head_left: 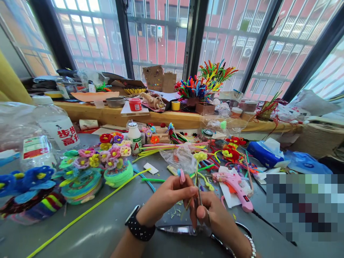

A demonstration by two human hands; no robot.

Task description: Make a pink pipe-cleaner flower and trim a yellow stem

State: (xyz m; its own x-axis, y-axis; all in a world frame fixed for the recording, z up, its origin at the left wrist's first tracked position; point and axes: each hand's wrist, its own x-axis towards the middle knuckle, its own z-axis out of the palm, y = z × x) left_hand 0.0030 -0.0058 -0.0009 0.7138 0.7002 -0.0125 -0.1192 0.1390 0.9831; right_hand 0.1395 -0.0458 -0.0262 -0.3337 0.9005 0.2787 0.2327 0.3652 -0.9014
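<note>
My left hand (172, 193), with a dark dotted watch strap at the wrist, pinches a thin yellow-green pipe-cleaner stem. A fuzzy yellow flower (200, 156) appears at the stem's upper end. Near the left fingertips is a small pink and blue piece (182, 176); how it is held is unclear. My right hand (213, 213) closes around small scissors (198, 182), their narrow blades pointing up beside the stem. Fingers partly hide both. Under the hands, large silver scissors (177, 230) lie on the grey table (107, 233), with yellow fuzz trimmings scattered nearby.
A pink glue gun (236, 186) rests on white paper at the right, its black cord running forward. Left stand pipe-cleaner flower pots (118, 174) and plastic bottles (56, 122). A long yellow pipe cleaner (88, 211) crosses the table. Behind are loose pipe cleaners and a cluttered sill.
</note>
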